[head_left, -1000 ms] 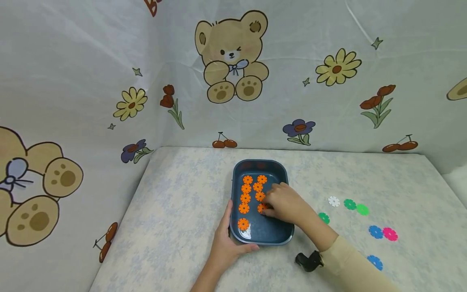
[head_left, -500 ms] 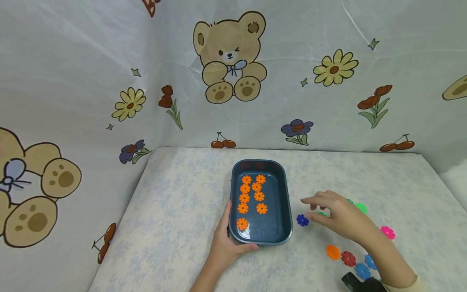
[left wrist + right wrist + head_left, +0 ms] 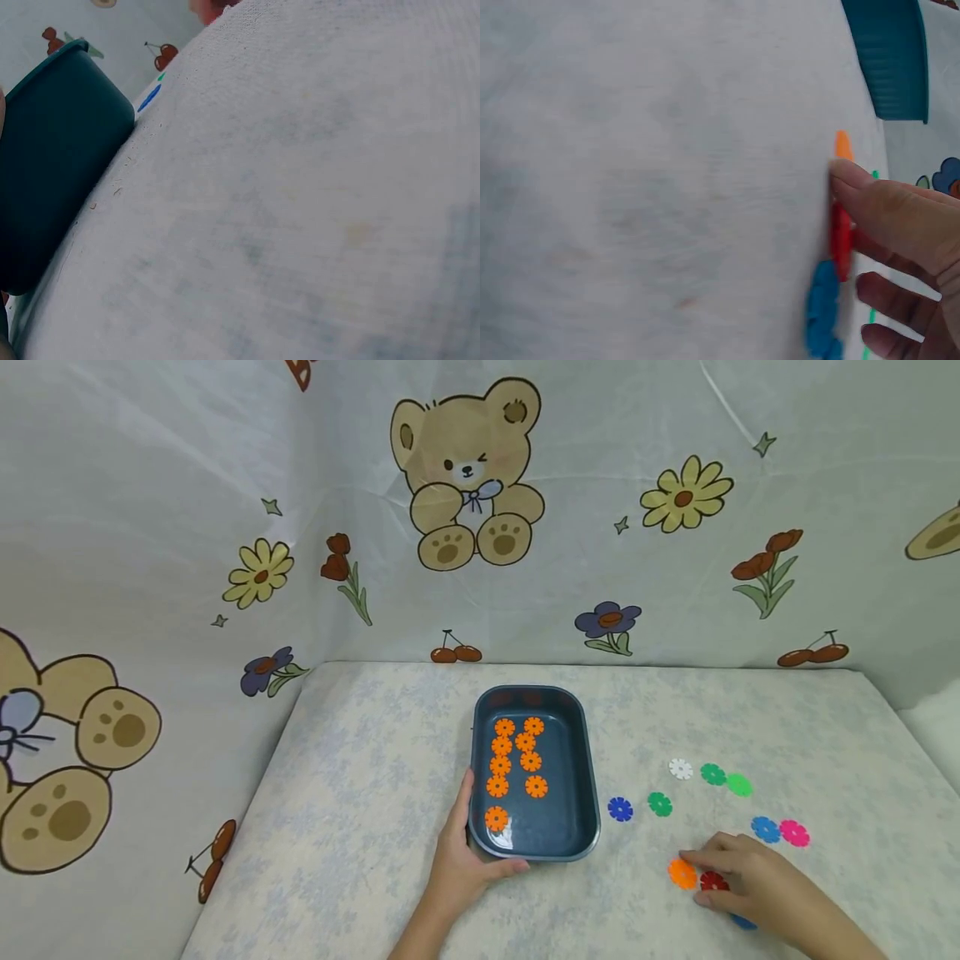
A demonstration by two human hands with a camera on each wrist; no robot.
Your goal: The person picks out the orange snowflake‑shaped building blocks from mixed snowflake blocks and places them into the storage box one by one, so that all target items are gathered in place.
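Note:
My left hand (image 3: 459, 860) holds the near left corner of a dark blue tray (image 3: 558, 818), fingers along its side and thumb at its front wall. Inside the tray lie two columns of orange flower-shaped discs (image 3: 497, 786). My right hand (image 3: 765, 881) reaches low over the table, index finger and thumb apart. Its index fingertip is at a loose orange disc (image 3: 681, 875). A red disc (image 3: 712, 882) shows between finger and thumb, and a blue disc (image 3: 743, 923) is partly covered by the hand. The right wrist view shows the thumb beside the red disc (image 3: 841, 244).
Right of the tray lie a dark blue disc (image 3: 620, 809), a green disc (image 3: 660, 804) and a white disc (image 3: 681, 769). Farther right are a light green disc (image 3: 739, 785), a blue disc (image 3: 766, 829) and a pink disc (image 3: 795, 833). A bear-printed cloth (image 3: 555, 602) hangs behind.
My right hand left the tray, passed over the dark blue and green discs, then moved down and right to the orange and red discs. My left hand stayed at the tray.

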